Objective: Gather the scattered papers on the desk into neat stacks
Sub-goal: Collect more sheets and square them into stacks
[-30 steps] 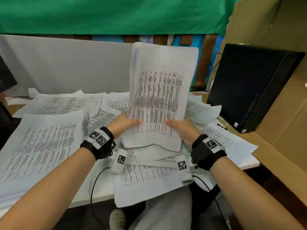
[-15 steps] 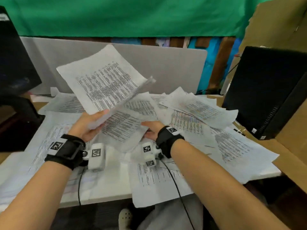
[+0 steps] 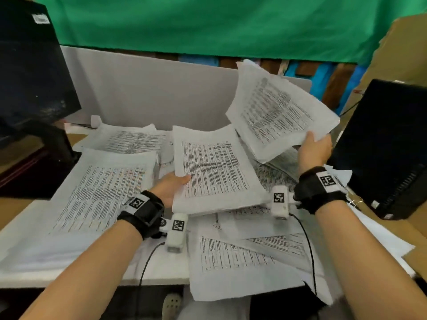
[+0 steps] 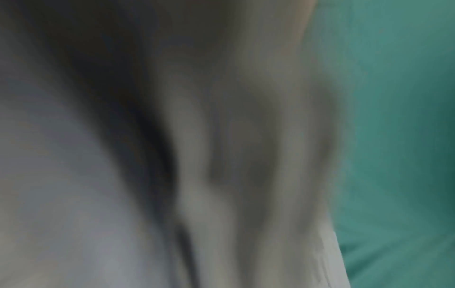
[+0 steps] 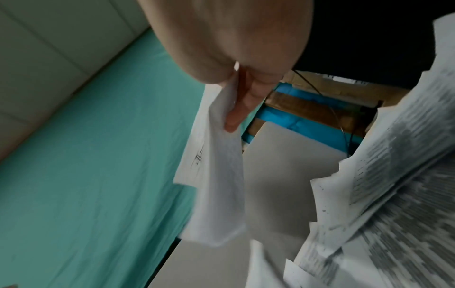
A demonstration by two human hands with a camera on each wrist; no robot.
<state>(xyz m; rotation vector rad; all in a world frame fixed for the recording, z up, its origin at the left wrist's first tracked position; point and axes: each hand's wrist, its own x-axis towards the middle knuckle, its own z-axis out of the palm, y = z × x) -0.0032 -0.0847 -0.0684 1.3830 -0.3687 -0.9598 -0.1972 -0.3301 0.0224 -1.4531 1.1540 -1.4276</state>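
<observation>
1. The left hand (image 3: 169,187) is gripping a bundle of printed sheets (image 3: 215,172) by its left edge, thumb lying on top of the page and the other fingers hidden underneath.
2. That bundle is lying nearly flat just above the middle of the desk (image 3: 161,271), its long axis running from the near edge away toward the grey partition (image 3: 150,93), lines of print reading across it.
3. The right hand (image 3: 313,150) is pinching a second sheaf of papers (image 3: 277,109) at its lower right corner (the right wrist view is showing fingers (image 5: 242,103) pressed flat against the paper's back).
4. This sheaf is being held up in the air over the right side of the desk, tilted steeply, its long axis slanting from the hand up and leftward to a top edge in front of the partition.
5. A large stack (image 3: 99,199) is sitting at the left of the desk, long axis pointing away from the person and leaning slightly right.
6. Loose sheets (image 3: 242,257) are lying at mixed angles under the held bundle and overhanging the near edge.
7. A dark monitor (image 3: 30,72) is standing at the left and a black computer case (image 3: 388,144) at the right.
8. The left wrist view is showing only blur.
</observation>
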